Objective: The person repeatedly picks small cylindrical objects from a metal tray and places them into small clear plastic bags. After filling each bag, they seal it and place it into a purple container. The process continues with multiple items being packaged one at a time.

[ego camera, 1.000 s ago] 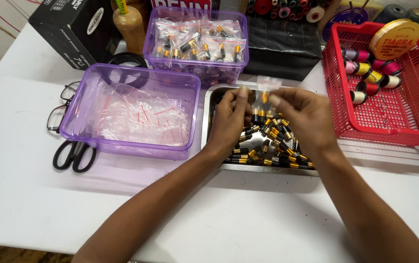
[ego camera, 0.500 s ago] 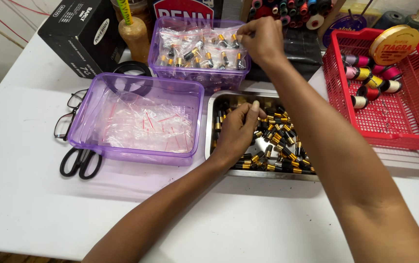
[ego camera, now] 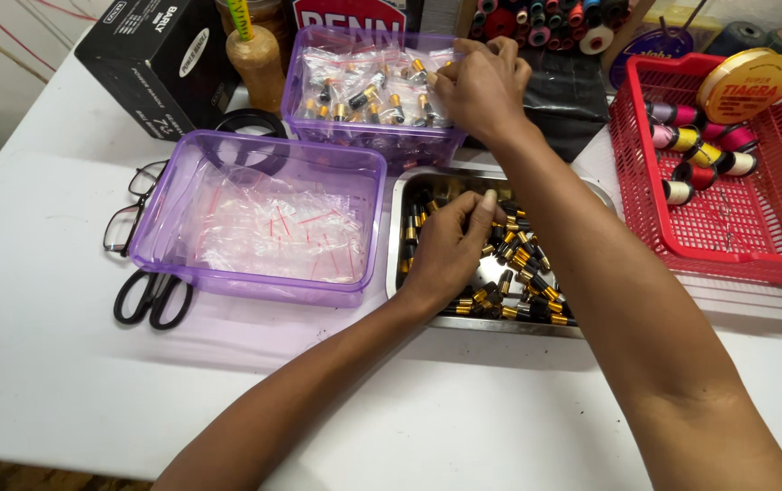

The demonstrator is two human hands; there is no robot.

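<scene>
Both hands in bins, far side of tabletop.
Left hand [ego camera: 450, 250] pinches small black-gold pieces in metal tray [ego camera: 397, 238]; right hand [ego camera: 482, 86] over far purple bin [ego camera: 295, 91], grip unclear.

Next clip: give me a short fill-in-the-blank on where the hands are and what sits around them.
1. The left hand rests in the metal ____ of small black-and-gold pieces.
2. The right hand reaches over the far ____ tub of filled bags.
3. The thread spools lie in the ____ basket.

Missing: tray; purple; red
</scene>
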